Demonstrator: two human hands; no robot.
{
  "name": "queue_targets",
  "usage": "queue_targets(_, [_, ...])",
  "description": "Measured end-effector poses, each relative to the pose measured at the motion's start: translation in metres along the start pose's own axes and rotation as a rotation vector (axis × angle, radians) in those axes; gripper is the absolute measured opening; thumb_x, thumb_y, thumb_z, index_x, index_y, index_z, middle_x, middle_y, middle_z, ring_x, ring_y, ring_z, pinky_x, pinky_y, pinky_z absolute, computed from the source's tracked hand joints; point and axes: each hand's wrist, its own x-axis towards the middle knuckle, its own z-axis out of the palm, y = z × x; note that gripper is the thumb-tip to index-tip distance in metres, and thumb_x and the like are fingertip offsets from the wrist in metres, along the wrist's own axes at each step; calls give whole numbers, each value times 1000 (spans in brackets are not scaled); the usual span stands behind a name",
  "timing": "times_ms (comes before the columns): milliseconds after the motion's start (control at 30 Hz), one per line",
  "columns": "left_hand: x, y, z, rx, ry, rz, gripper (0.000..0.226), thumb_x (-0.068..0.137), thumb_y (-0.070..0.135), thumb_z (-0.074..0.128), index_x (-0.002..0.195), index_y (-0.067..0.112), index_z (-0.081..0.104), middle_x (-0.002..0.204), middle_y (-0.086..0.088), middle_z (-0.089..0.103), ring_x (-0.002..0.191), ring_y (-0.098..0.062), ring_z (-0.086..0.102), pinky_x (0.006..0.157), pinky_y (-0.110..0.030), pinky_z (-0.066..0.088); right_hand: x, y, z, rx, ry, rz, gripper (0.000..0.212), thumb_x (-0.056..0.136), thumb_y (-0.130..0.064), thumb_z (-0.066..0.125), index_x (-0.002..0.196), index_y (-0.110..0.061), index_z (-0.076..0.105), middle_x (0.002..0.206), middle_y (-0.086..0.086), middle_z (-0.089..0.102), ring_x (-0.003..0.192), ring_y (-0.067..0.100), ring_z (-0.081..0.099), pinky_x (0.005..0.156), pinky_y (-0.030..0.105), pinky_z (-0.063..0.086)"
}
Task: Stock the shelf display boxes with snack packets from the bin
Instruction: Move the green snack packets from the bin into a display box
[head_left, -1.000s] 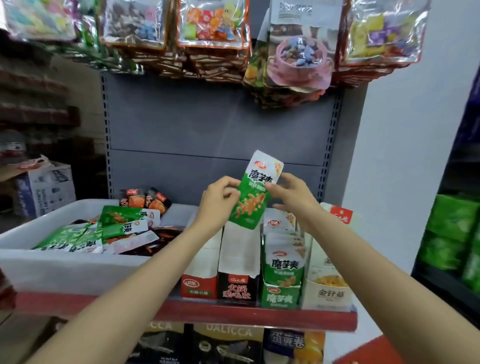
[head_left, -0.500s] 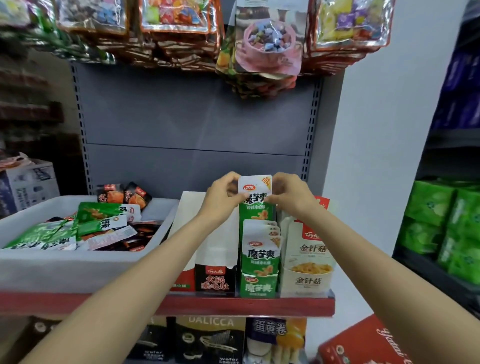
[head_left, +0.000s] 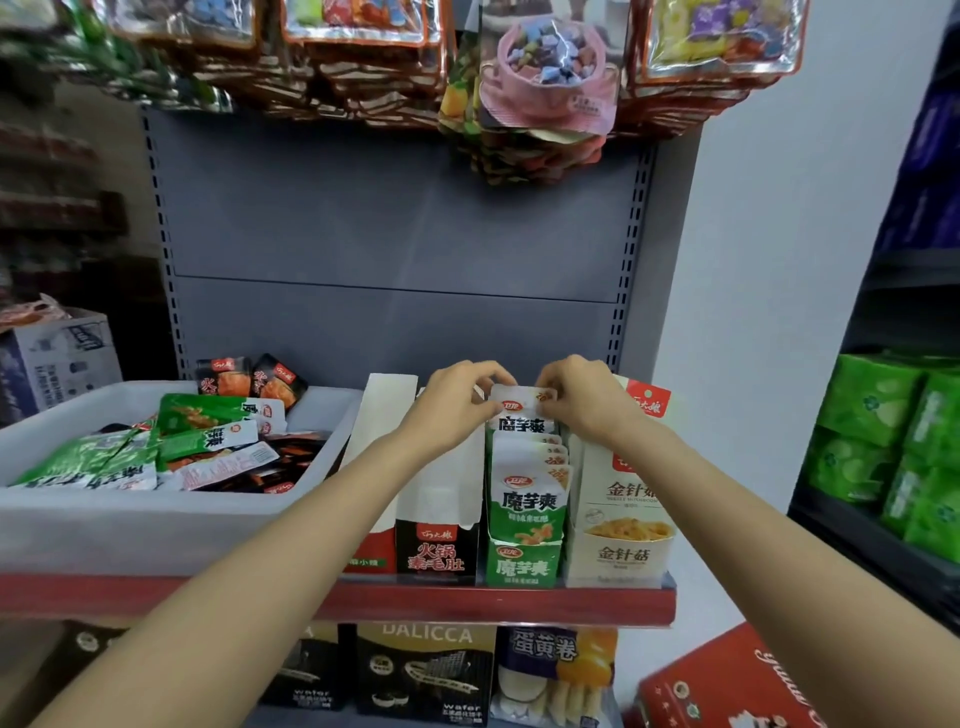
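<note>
Both hands, left hand (head_left: 457, 402) and right hand (head_left: 582, 400), pinch the green packet (head_left: 522, 410), now lowered from mid-air into the green display box (head_left: 522, 564)'s back at 12 o'clock. Nearly seated; bin (head_left: 156, 525) at 9 o'clock holds more.

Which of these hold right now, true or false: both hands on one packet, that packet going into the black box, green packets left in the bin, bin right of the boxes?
1. Both the left hand and the right hand pinch the green packet. True.
2. It goes into the black box. False: into the green display box.
3. Green packets remain in the white bin. True.
4. The bin sits right of the boxes. False: left.
</note>
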Motion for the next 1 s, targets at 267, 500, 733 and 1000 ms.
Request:
queue_targets(267, [-26,-37,-48,-20,139,-46,14,88,17,62,100,22,65,99,6,63,81,-5,58,67,-7,38,7,-59,18,14,130,-131,21,88,-17,54,106,-17,64,110,4,60,102,22,57,80,36,50])
queue_targets(500, [-66,-136,-122,141,182,-312,18,86,6,62,104,9,66,95,-2,65,86,-17,61,66,-15,38,40,-149,82,168,-50,-233,25,89,-16,54,112,-13,62,113,5,63,102,24,58,84,37,50])
queue_targets(733, [-84,-234,-186,343,-6,-587,42,81,25,70,119,12,58,126,-10,59,114,-27,55,97,-33,42,92,-221,149,297,-268,-163,42,91,-21,58,129,-5,48,128,13,55,117,28,51,84,26,35])
queue_targets(1000, [-89,-263,-184,326,-288,-666,76,83,48,65,147,30,27,152,-3,30,137,-24,31,110,-32,28,135,-259,197,323,-546,-85,60,95,-26,53,146,-5,28,151,13,29,134,27,36,105,30,32])
